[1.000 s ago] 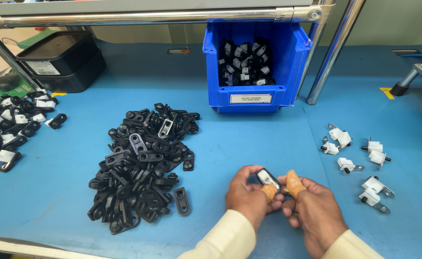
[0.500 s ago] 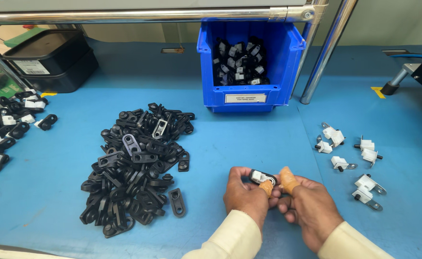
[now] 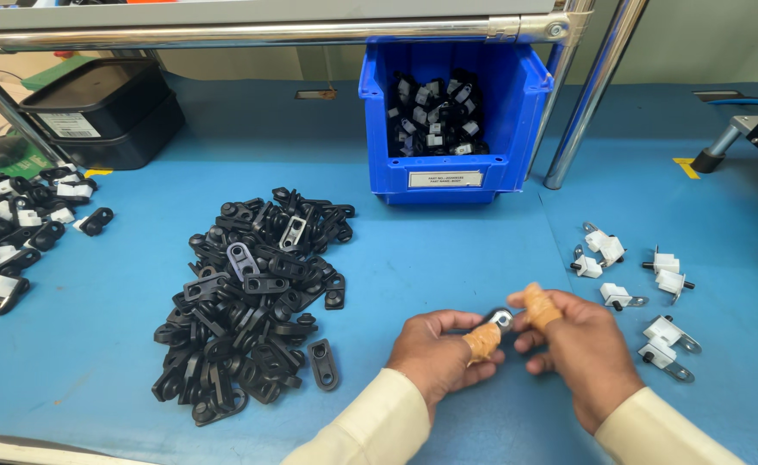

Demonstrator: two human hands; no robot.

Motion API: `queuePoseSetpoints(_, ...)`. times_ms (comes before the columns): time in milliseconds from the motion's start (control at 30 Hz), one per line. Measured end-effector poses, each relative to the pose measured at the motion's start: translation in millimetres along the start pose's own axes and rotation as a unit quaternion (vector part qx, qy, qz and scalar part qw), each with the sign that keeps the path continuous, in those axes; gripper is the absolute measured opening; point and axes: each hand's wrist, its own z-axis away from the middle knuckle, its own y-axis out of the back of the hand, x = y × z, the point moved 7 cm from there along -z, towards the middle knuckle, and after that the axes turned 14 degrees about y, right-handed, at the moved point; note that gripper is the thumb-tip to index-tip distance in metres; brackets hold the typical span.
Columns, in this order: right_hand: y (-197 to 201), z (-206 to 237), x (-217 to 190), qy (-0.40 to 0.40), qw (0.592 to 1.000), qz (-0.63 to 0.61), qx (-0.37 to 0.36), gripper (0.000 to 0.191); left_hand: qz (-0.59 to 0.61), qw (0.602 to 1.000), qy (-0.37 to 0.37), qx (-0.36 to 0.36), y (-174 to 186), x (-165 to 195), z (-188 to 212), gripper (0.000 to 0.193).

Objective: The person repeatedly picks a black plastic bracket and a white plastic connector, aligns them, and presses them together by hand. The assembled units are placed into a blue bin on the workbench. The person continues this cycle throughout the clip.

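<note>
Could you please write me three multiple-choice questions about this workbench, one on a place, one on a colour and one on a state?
1. Where does the big pile of black clips lie?
A. Inside the bin
B. On the table, on the left hand's side
C. Under the black trays

2. What colour is the bin at the back?
A. Red
B. Green
C. Blue

3. How is the small part between the hands held?
A. By both hands together
B. By the right hand alone
C. It lies loose on the table

Answers:
1 B: the pile sits on the blue table, away from the bin.
2 C: its walls are plainly blue.
3 A: the left hand and the right hand both pinch it above the table.
</note>
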Motion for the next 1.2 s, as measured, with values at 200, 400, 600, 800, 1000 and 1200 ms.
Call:
queuePoseSetpoints(200,-2.4,0.0,18.1,-0.014,0.994,-0.105,-0.016,0.022,0.056,0.998,0.016,-0.001,-7.0,-2.5,8.0,0.028)
queuePoseSetpoints(400,-4.1,-12.6,30.6,-0.007,0.991,-0.091,0.093,0.023,-0.025,0.993,-0.015,0.115,-10.3,-0.2,13.3,0.035)
queuePoseSetpoints(600,-2.4,-1.2,18.7,-0.031,0.992,-0.118,0.041,0.032,0.064,0.997,0.006,0.046,-14.0,-3.8,18.2,0.027)
queuePoseSetpoints(800,-3.7,0.2,23.6,-0.014,0.992,-0.118,0.029,0.018,0.093,0.995,0.012,0.031,-17.9,-6.7,19.4,0.027)
queuePoseSetpoints(1000,-7.9,-6.8,25.8,0.006,0.988,-0.135,0.075,0.026,0.118,0.992,0.013,0.047,-19.8,-11.6,18.9,0.025)
queuePoseSetpoints(1200,3.9,5.3,23.6,-0.046,0.988,-0.141,0.032,0.039,0.235,0.971,0.029,-0.03,-20.2,-18.7,11.3,0.028)
